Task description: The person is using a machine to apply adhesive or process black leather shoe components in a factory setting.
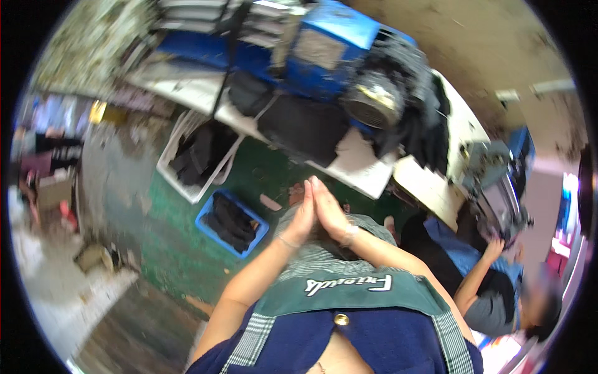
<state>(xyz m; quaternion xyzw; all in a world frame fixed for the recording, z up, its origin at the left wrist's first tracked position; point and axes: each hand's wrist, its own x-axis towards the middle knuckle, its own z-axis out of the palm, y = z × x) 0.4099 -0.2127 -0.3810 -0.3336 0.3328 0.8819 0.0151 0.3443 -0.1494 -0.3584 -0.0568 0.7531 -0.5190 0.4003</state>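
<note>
My left hand point(301, 217) and my right hand point(331, 215) meet palm to palm in front of my lap, fingertips pointing away from me. Their fingers are stretched straight, and I see nothing held between them. A thin bracelet circles each wrist. Below the hands are my green apron point(355, 296) and patterned clothing over my legs. Nearest to my left hand, on the floor, is a blue tray point(265, 232) of dark cloth pieces point(230, 224). Beyond the fingertips, black fabric point(305, 124) drapes over the edge of a white table point(355, 168).
A white basket point(167, 156) with dark cloth stands on the green floor point(168, 249) at left. On the table sits a blue machine point(336, 25) beside a round dark part point(372, 103). At right, a seated person point(492, 299) reaches to a sewing machine point(498, 193).
</note>
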